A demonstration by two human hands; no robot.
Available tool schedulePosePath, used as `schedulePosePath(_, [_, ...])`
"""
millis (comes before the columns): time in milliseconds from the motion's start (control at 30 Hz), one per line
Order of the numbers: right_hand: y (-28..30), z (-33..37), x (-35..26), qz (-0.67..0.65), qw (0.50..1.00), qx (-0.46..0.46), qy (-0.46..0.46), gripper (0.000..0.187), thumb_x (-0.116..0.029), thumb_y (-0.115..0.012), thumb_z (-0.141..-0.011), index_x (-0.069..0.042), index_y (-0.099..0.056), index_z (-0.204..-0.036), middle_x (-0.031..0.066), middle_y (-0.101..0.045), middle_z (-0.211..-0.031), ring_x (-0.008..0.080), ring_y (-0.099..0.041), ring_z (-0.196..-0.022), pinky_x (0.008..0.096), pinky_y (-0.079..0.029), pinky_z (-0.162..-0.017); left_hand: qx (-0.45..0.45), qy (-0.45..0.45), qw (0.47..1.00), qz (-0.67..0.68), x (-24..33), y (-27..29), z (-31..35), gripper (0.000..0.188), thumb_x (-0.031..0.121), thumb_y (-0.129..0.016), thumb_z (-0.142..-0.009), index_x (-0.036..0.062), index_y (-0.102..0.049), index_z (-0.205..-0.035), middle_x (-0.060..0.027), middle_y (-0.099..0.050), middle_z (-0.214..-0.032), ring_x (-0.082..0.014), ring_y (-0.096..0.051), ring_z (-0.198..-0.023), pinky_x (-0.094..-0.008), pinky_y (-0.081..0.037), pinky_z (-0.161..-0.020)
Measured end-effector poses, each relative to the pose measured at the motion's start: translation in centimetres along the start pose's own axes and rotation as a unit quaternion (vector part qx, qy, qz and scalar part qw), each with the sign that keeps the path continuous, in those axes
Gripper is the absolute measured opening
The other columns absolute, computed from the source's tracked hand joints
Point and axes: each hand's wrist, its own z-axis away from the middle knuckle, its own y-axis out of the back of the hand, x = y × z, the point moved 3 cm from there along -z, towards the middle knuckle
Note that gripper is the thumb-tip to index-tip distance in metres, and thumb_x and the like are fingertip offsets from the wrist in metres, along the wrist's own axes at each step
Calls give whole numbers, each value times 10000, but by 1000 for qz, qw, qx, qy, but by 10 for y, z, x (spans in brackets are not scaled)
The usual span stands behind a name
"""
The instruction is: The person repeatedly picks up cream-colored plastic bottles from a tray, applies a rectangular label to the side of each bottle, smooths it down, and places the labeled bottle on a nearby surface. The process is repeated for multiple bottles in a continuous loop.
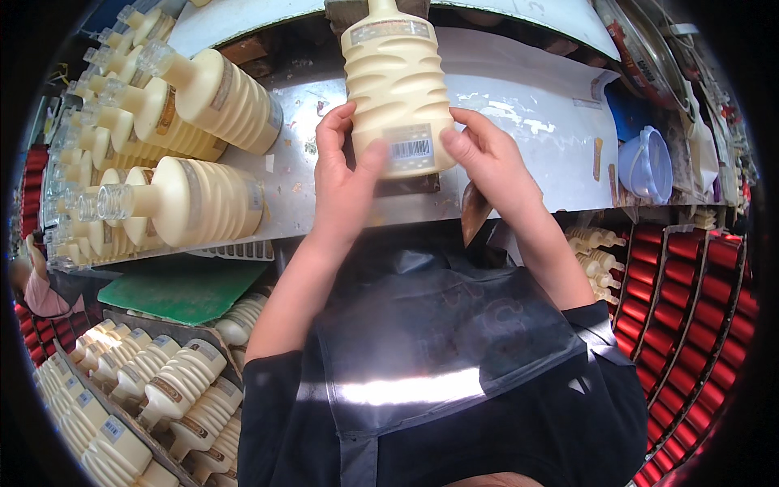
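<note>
A cream ribbed bottle (pixel 398 93) lies on the metal bench in front of me, its neck pointing away. A clear label with a barcode (pixel 411 149) is on its near end, and another band of label runs around its far shoulder. My left hand (pixel 345 166) grips the bottle's left side, thumb over the near face. My right hand (pixel 497 162) is closed on the right side, its thumb at the label's right edge. The neck's tip runs out of view at the top. Just below my right hand a brown pointed piece (pixel 475 213) hangs at the bench edge.
Many similar bottles (pixel 219 199) lie stacked on the bench's left. A green board (pixel 182 286) and a crate of bottles (pixel 182 385) are lower left. On the right stand a pale blue bucket (pixel 647 165) and racks of red cylinders (pixel 690 300). Another person (pixel 47 284) is far left.
</note>
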Motion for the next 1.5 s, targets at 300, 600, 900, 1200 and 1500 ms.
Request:
schedulePosePath(300, [-8, 4, 2, 67, 997, 21, 24, 713, -415, -812, -854, 52, -591, -1345, -56, -475, -737, 47, -448, -673, 232, -402, -609, 22, -12, 996, -83, 2, -3, 3, 713, 166, -793, -860, 0, -397, -1429, -208, -529, -1399, -267, -525, -1299, -400, -421, -1113])
schedulePosePath(600, [-8, 4, 2, 49, 998, 18, 25, 697, -390, -816, -834, 59, -599, -1321, -61, -449, -731, 45, -433, -675, 229, -394, -613, 25, -24, 994, -101, 4, -3, 3, 713, 160, -797, -850, -13, -406, -1421, -210, -529, -1390, -272, -517, -1302, -401, -412, -1119])
schedulePosePath(900, [-9, 1, 2, 54, 998, 19, 23, 722, -414, -821, -815, 67, -599, -1306, -57, -474, -728, 45, -444, -675, 230, -395, -615, 23, -21, 996, -88, 3, -2, 3, 699, 137, -787, -856, -14, -411, -1426, -203, -522, -1397, -260, -506, -1312, -399, -402, -1128])
schedulePosePath(1200, [-5, 3, 5, -104, 992, -55, -36, 698, -399, -772, -911, 31, -546, -1412, -26, -569, -819, 57, -472, -712, 233, -437, -648, -17, -50, 997, -49, 0, 5, 3, 589, 180, -657, -988, 6, -380, -1478, -169, -487, -1437, -244, -476, -1330, -388, -373, -1143])
schedulePosePath(1500, [-12, 4, 5, 41, 998, -11, 36, 685, -358, -795, -867, 37, -575, -1382, -47, -493, -752, 55, -460, -699, 233, -420, -637, -6, -45, 996, -77, -3, 0, 5, 725, 203, -733, -922, 3, -333, -1493, -205, -464, -1457, -272, -460, -1356, -412, -369, -1154])
